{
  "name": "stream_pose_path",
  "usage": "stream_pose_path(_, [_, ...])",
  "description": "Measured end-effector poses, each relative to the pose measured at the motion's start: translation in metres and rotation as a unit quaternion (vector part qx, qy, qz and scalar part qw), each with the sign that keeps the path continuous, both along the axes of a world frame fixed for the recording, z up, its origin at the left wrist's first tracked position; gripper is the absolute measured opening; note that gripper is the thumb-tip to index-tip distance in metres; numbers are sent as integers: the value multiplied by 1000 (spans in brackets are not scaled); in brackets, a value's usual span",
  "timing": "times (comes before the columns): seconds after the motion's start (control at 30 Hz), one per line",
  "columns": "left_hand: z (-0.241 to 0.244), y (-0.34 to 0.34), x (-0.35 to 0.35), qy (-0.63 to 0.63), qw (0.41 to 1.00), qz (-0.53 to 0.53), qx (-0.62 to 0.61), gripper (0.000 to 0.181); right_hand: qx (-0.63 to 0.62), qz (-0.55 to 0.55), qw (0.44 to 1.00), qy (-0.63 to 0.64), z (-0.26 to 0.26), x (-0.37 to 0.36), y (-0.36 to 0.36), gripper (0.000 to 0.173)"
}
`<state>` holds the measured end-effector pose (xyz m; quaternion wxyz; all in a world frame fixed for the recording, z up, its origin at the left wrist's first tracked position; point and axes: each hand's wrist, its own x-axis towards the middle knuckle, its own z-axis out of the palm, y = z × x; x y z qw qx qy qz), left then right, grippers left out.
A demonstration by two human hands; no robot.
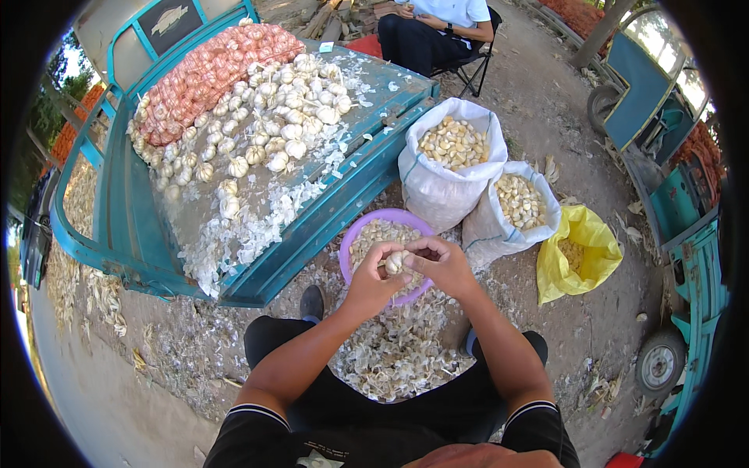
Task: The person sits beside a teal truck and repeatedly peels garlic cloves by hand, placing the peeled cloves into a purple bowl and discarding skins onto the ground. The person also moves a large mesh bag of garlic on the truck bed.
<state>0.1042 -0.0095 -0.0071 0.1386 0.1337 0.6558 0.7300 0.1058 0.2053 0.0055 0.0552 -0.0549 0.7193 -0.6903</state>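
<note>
A whitish garlic bulb [396,262] is held between my two hands, above a purple plastic basin [346,241]. My left hand [374,281] grips the bulb from the left, thumb below it. On the other side, my right hand [443,264] has its thumb and fingers against the bulb's right edge. Loose garlic cloves [374,233] and bits of skin lie in the basin, partly hidden by my hands. A thick heap of papery garlic skins [398,357] covers the ground between my legs.
A teal cargo-tricycle bed [327,216] at left carries many garlic bulbs [281,105] and a red mesh sack [216,76]. Two white woven sacks [439,193] [485,234] of cloves and a yellow bag [556,275] stand at right. A seated person [433,29] is beyond.
</note>
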Motion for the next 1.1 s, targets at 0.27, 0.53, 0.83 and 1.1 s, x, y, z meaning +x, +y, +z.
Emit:
stream_pose_path(0.27, [0, 14, 2, 1, 993, 20, 114, 55, -70, 22, 997, -23, 9, 10, 8, 44])
stream_pose_path(0.53, [0, 17, 2, 7, 992, 12, 124, 60, -45, 17, 998, -45, 27, 10, 18, 29])
stream_pose_path(0.83, [1, 11, 1, -5, 997, 6, 83, 63, -105, -24, 986, -130, 11, 3, 32, 28])
stream_pose_path(1.1, [-4, 5, -4, -18, 998, -18, 65, 63, -64, 1, 995, -75, 12, 13, 16, 38])
